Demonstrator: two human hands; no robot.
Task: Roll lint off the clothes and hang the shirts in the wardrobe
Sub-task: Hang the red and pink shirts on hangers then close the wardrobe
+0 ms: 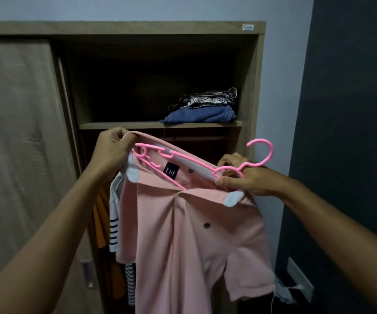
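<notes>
At the far left, the wardrobe [124, 28] of matte wood grain has one sliding door [17, 132]. The left hand [112, 150] pinches the shoulder of one pink polo shirt [183, 234], soft knit with a white collar, held up in front of the open wardrobe. One thin pink plastic hanger [196, 163] sits in its neck; the right hand [244, 177] is closed around it below the hook. On the shelf [126, 125] lie two folded garments [205, 109].
</notes>
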